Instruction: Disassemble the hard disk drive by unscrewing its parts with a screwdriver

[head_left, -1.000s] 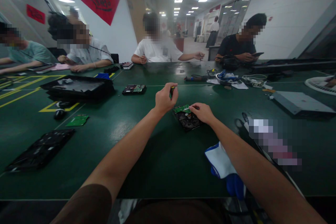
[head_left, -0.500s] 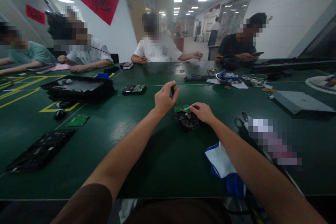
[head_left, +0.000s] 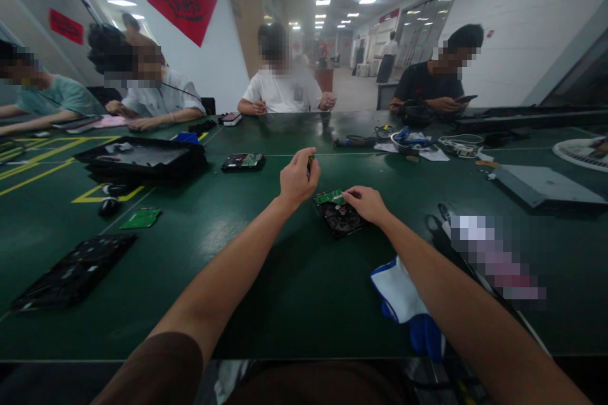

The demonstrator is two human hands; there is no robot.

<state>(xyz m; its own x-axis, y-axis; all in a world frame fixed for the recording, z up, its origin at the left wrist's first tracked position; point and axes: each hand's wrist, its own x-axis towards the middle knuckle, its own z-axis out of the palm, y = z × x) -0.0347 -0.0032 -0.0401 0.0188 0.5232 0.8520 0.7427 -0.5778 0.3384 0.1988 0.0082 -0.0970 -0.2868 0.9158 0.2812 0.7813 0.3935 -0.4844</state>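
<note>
In front of me on the green table lies a hard drive (head_left: 341,220), dark side up, with a green circuit board (head_left: 330,197) along its far edge. My right hand (head_left: 367,203) pinches the right end of that board, thumb and finger closed. Just left of and above the drive, my left hand (head_left: 298,178) is closed around a small black-and-yellow screwdriver (head_left: 311,163). Only the handle's end shows; fingers hide its shaft and tip. A blue-and-white glove (head_left: 400,291) lies beneath my right forearm.
A second hard drive (head_left: 243,162) and a black tray (head_left: 140,159) lie farther left. Nearer are a loose green board (head_left: 141,218) and a flat black casing (head_left: 73,272). A grey metal box (head_left: 546,186) stands right. Several people sit across the table.
My left hand's fingers loosened and closed again as the screwdriver turned slightly in them. My right hand and the hard drive stayed put. The person opposite drew one hand inward.
</note>
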